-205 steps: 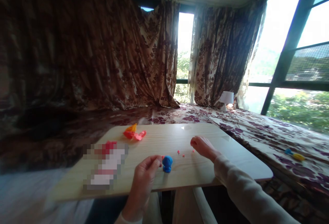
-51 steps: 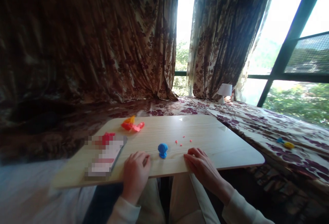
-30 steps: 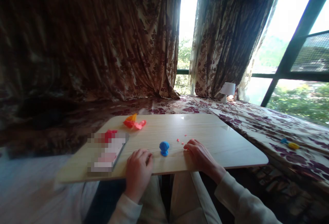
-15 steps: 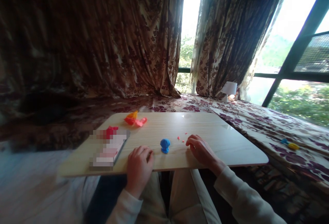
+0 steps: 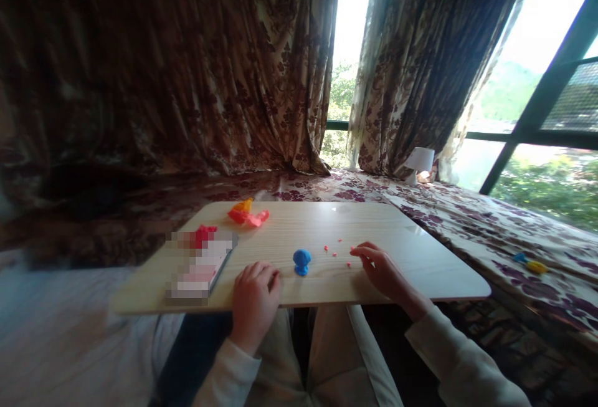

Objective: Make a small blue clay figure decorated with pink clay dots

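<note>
A blue modelling-clay figure [image 5: 301, 262], with a rounded top on a narrower foot, stands upright on the light wooden table [image 5: 299, 226]. To its left, my left hand [image 5: 256, 288] rests at the near edge with fingers curled closed; whatever they may hold is hidden. On the other side my right hand [image 5: 380, 270] reaches low over the table, thumb and fingers brought together. At its fingertips shows a tiny red piece of clay [image 5: 352, 248]. Several more small red bits [image 5: 334, 254] lie scattered between that hand and the blue figure.
Red clay [image 5: 250, 217] and orange clay [image 5: 243, 205] lie at the far left. Nearer sits a blurred-out phone-like slab [image 5: 203, 267] beside a dark pink lump [image 5: 205, 235]. Blue and yellow pieces [image 5: 536, 267] rest on the flowered cover at right, with a lamp [image 5: 419, 161] behind.
My right hand has shifted a little to the right, uncovering another red bit on the table. The left hand stays in place, and the view has tilted slightly.
</note>
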### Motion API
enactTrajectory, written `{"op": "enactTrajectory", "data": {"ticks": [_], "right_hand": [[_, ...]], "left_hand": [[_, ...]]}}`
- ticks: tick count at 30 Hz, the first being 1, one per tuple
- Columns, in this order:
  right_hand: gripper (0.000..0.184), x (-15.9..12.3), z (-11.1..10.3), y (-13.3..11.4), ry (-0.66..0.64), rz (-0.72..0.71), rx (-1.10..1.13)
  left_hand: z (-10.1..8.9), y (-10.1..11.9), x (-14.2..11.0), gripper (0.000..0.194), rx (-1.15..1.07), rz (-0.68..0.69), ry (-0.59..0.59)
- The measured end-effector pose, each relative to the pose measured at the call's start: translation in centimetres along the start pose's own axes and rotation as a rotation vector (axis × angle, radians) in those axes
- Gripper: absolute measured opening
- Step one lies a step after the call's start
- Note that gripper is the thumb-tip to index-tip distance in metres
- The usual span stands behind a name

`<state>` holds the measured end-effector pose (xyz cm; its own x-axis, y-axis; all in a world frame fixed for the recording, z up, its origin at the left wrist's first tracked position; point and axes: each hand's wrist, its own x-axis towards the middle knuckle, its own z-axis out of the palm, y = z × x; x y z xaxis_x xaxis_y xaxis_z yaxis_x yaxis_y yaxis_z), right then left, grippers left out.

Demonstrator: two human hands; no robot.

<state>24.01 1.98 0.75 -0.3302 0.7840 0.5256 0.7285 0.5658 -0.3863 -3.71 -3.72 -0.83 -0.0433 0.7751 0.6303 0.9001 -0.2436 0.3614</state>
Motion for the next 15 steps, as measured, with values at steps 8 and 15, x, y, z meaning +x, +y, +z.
{"op": "enactTrajectory", "data": {"ticks": [8, 15], "right_hand": [[0.049, -2.5, -1.3, -3.4, -0.246, -0.013, -0.345], [0.048, -2.1, -1.4, -4.1, -0.328, -0.023, -0.405]], "left_hand": [[0.0, -0.1, 0.1, 0.016, 0.017, 0.012, 0.004], [0.2, -0.2, 0.0, 0.016, 0.029, 0.017, -0.007]]}}
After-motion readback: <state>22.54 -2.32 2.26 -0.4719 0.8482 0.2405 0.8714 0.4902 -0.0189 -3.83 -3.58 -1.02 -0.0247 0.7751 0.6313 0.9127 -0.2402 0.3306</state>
